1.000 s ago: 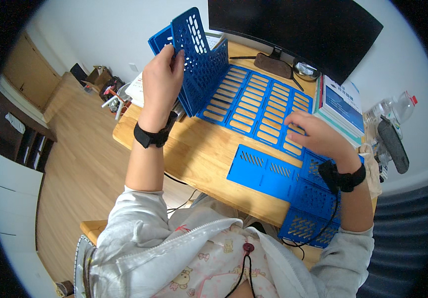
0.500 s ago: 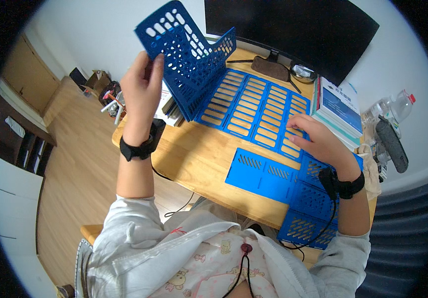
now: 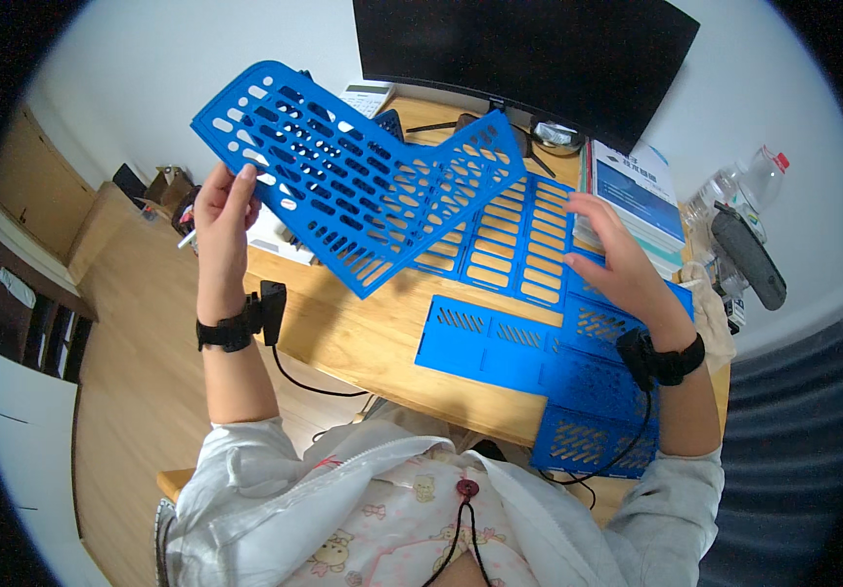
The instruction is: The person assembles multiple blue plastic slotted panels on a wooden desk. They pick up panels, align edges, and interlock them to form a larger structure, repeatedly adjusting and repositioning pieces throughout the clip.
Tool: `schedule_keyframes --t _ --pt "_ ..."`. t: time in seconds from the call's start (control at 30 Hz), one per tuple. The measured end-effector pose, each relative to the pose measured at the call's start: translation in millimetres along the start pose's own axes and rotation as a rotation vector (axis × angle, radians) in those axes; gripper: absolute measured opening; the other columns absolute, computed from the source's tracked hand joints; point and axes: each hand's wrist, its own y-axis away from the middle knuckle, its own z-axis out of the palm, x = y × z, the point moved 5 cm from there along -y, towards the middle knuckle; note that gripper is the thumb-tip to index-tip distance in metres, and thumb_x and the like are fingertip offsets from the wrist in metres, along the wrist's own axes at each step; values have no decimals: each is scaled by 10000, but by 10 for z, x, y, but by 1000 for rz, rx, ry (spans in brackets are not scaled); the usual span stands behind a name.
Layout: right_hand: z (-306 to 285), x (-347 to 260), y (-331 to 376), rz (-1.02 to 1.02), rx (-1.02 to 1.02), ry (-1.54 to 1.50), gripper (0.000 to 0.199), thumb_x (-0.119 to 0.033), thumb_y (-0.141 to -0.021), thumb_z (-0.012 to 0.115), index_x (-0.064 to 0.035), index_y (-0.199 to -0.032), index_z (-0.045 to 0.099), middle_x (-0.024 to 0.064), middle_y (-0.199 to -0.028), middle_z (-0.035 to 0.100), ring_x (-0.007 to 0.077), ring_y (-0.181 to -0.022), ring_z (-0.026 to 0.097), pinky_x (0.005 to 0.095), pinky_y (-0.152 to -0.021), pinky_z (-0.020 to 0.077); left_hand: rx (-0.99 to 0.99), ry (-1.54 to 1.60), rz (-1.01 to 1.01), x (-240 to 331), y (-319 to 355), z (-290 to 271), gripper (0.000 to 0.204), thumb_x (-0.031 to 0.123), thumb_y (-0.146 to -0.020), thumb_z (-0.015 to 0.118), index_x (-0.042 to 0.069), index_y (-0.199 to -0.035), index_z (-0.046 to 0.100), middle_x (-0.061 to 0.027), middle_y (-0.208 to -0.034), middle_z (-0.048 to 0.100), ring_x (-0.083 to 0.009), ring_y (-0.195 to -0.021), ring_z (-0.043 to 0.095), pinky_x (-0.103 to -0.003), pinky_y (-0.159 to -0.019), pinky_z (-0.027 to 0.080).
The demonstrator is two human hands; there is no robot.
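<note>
My left hand grips the edge of a blue perforated L-shaped plastic panel, thumb on its near face. The panel is tilted and held above the desk, partly covering a flat blue slotted panel behind it. My right hand is open, thumb and fingers apart, over the right end of the slotted panel; whether it touches the panel I cannot tell. Nearer to me lies another blue panel with groups of slanted slots. Its right part runs under my right wrist and down to the desk's front edge.
A black monitor stands at the back of the wooden desk. Stacked books are at the right, near a clear bottle with a red cap and a dark grey case. A white calculator sits at the back left.
My left hand has moved left and down, swinging the L-shaped panel from steeply upright to a broad tilt facing me. My right hand stays over the slotted panel, its fingers more raised. The view has shifted slightly.
</note>
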Motion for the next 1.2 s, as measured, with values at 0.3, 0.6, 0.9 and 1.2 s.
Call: schedule_keyframes --t 0.3,0.6,0.9,1.2 --pt "33 -119 -25 -3 36 26 777 -19 -652 702 -81 -1326 318 160 -1409 257 309 -1311 246 364 -1067 247 -22 68 -66 -84 76 90 178 209 -896 538 66 -991 585 85 -683 463 6 -539 340 -145 -476 242" --pt "90 -165 -21 -52 195 172 815 -83 -638 742 -46 -1324 302 190 -1387 269 355 -1245 331 376 -994 329 -96 158 -105 -94 138 182 191 211 -909 511 60 -1007 576 77 -709 495 4 -543 342 -148 -476 251" --pt "178 317 58 208 215 -447 340 -84 -892 451 38 -1208 428 151 -1057 584 200 -1003 560 275 -869 417 -106 152 -141 -125 187 286 211 222 -906 518 57 -1020 586 74 -748 541 4 -544 347 -155 -476 249" --pt "231 636 132 408 191 -686 187 -171 -901 481 -39 -1018 544 -4 -863 595 35 -676 465 175 -597 371 -79 136 -126 -111 165 383 189 231 -883 567 53 -864 628 64 -629 485 -11 -524 385 -154 -464 276"
